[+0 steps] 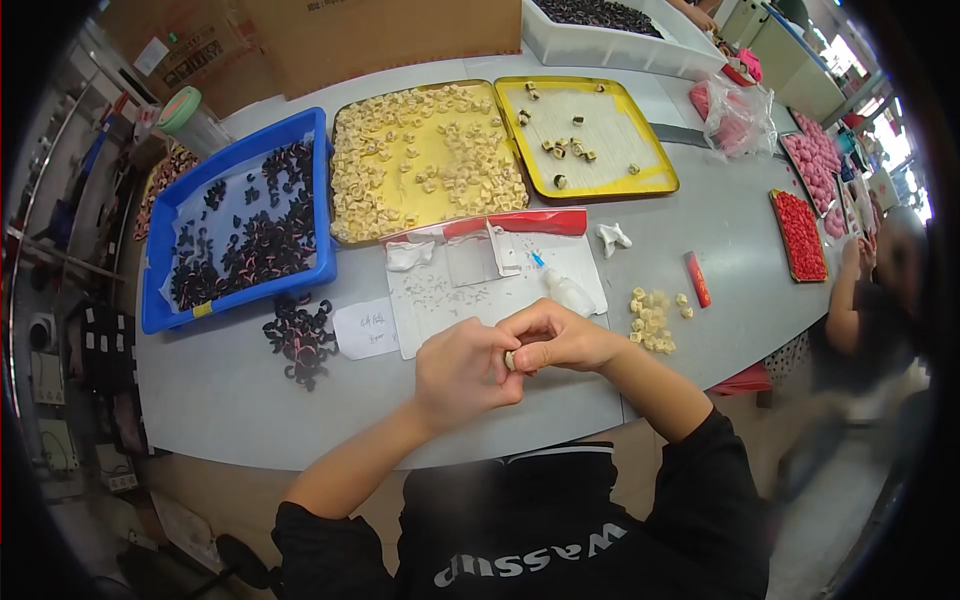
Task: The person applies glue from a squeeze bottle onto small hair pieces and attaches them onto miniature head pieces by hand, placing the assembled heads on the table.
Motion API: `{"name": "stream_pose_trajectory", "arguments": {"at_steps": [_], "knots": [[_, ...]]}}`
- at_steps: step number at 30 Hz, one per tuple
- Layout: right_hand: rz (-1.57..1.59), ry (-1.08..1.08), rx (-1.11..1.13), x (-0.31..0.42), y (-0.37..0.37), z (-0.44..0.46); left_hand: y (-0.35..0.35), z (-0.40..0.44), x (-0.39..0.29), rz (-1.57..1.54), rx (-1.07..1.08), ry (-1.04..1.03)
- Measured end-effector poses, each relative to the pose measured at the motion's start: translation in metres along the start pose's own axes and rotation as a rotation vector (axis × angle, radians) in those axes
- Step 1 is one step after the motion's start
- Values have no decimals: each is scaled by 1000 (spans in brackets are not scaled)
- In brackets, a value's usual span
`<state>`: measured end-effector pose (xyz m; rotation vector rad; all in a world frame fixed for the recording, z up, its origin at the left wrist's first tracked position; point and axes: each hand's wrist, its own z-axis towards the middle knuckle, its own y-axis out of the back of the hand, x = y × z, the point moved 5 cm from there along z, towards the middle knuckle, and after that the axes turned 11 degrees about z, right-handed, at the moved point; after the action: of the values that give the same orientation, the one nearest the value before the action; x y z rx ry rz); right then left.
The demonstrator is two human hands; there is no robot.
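Note:
Both hands meet over the near edge of a white board (420, 315). A small cream piece (510, 360) is pinched between them. My left hand (462, 372) is closed, its fingertips on the piece from the left. From the right, my right hand (558, 338) grips the same piece with thumb and fingers. Just beyond my right hand lies a white bottle with a blue tip (568, 292). A pile of cream pieces (652, 320) sits to its right. Left of the board, black and pink curved pieces (300, 338) lie beside a paper with writing (365, 330).
A blue tray (327, 210) of black pieces stands at left, by two yellow trays (430, 190) (655, 188). Farther back are cardboard boxes (400, 45) and a white bin (610, 50). A red stick (698, 280) and red-piece tray (798, 235) lie right, near another person (870, 310).

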<state>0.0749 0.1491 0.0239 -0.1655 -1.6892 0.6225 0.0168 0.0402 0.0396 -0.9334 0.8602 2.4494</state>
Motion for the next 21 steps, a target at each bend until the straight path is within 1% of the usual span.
{"name": "stream_pose_trajectory", "arguments": {"at_steps": [9,12,21], "knots": [[23,-1,1,-1,0,0,0,0,0,16,-6,-6],[99,-35,-13,-4,3,-1,0,0,0,20,-9,-11],[49,1,-10,1,-1,-1,-1,-1,0,14,-17,0]]}}
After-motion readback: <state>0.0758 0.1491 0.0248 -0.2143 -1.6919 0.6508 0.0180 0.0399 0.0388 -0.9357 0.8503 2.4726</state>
